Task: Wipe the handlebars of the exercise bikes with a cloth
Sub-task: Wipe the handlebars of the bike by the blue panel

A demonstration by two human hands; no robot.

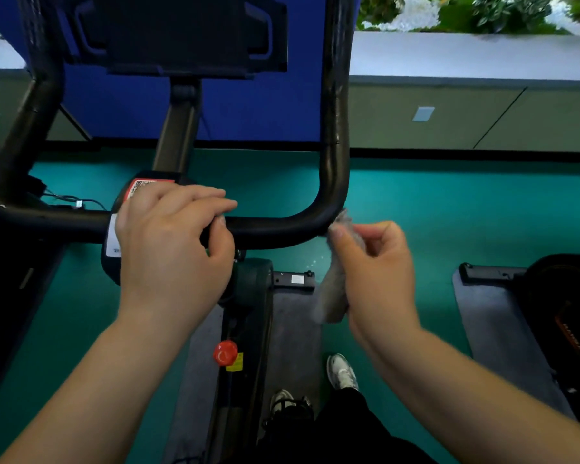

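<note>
The left hand (pixel 171 242) curled round the middle of the handlebar (pixel 275 231), apparently to steady it. Right of that grip, the right hand (pixel 375 266) pinched a grey cloth (pixel 335 279) against the handlebar's right bend, seemingly to wipe that curve.

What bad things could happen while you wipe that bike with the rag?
The right hand only pinches the grey cloth at its top, so it might slip and drop. The cloth touches just the black curved handlebar corner, so other parts may get missed. The left hand covers a stretch of bar, possibly leaving it unwiped.
</note>
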